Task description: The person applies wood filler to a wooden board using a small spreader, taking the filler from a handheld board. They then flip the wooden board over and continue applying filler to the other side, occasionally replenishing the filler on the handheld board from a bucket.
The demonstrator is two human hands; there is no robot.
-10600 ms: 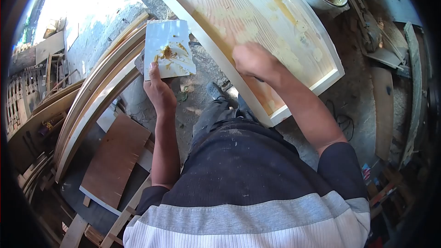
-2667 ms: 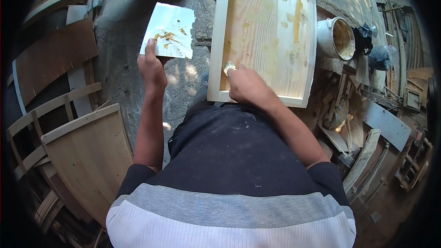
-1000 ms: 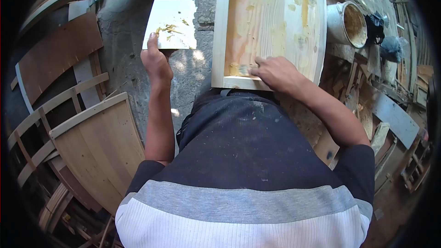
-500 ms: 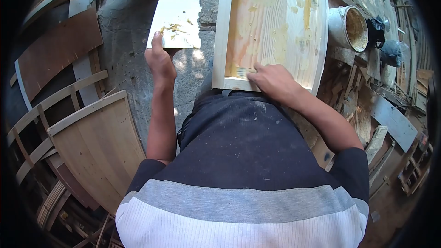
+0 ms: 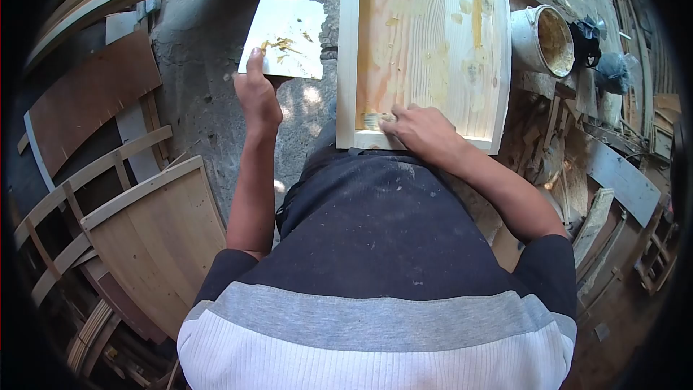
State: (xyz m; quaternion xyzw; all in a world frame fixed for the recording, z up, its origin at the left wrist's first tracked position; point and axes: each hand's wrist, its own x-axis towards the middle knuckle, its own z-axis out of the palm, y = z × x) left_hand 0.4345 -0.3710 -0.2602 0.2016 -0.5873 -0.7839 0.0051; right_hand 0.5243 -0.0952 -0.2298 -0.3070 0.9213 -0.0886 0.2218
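My left hand (image 5: 258, 94) grips the lower edge of a white board (image 5: 292, 29) smeared with yellowish-brown paste, its thumb on top. Fingers closed, my right hand (image 5: 422, 132) pinches a small flat scraper (image 5: 373, 121) at the near left inside corner of a wooden panel (image 5: 433, 43) with raised edge strips. Yellowish patches of filler mark the panel's surface. How the scraper's edge meets the wood is hidden from view.
An open bucket (image 5: 525, 40) with paste on its inner wall lies tipped right of the panel, near dark plastic bags (image 5: 613, 72). Curved wooden frames and a slatted panel (image 5: 159, 224) stand at the left. Wood scraps lie at the right.
My right hand and the scraper have shifted slightly left and toward me along the panel's near edge. The white board in my left hand sits slightly further right.
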